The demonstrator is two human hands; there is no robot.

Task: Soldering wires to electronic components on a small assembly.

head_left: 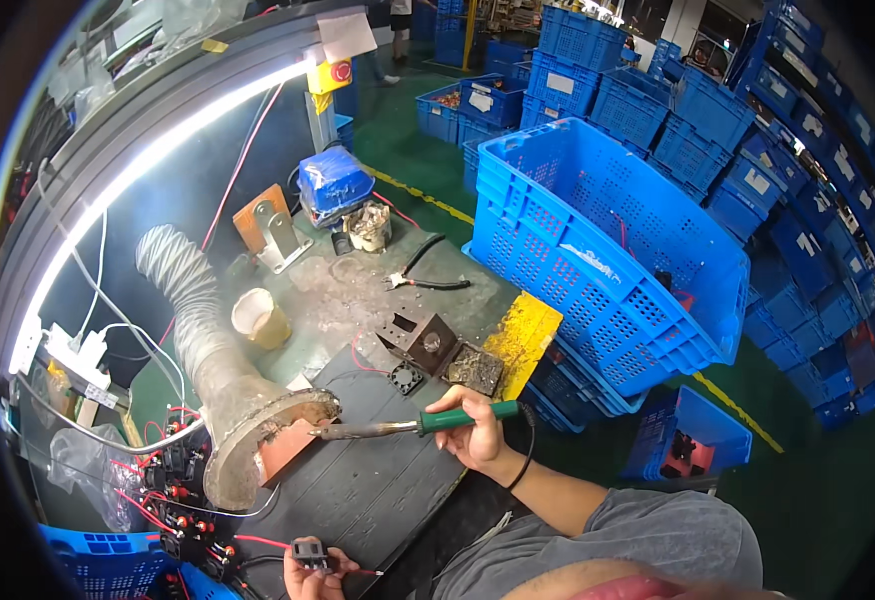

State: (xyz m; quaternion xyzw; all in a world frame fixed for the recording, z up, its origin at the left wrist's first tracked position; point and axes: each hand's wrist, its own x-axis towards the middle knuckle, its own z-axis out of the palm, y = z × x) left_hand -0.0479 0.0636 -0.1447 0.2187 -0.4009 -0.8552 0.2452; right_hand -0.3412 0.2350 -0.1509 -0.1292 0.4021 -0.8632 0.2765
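Note:
My right hand [473, 432] grips a soldering iron [413, 425] by its green handle. The iron's metal tip points left toward the wide mouth of a ribbed fume-extraction hose [248, 420] and a reddish block under it. My left hand [313, 570] sits at the bottom edge and holds a small black switch part [308, 552] with a red wire attached. Both hands hover over a dark grooved work mat [368, 490].
A pile of black switches with red wires [183, 500] lies left of the hose. On the bench: a soldering stand [423, 342], black fan [406, 378], pliers [428, 280], beige cup [261, 318], blue-wrapped box [333, 182]. Blue crates [608, 240] stack to the right.

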